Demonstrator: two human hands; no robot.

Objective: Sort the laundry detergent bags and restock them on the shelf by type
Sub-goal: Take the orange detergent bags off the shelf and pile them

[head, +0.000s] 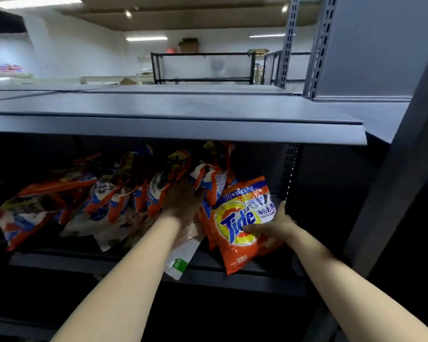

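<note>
Tide bag (242, 223) is gripped by right hand (276, 225) at lower-right centre of shelf (232, 275), long axis upright, top tilted left. Left hand (183, 201) lies flat on the heaped bags (104, 201); fingers hidden in shadow, labels blurred.

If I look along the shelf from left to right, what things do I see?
Pile of slumped orange-and-white bags → left hand reaching among them → white pouch with a green mark sticking over the edge → orange Tide bag → right hand gripping it → shelf upright.
</note>
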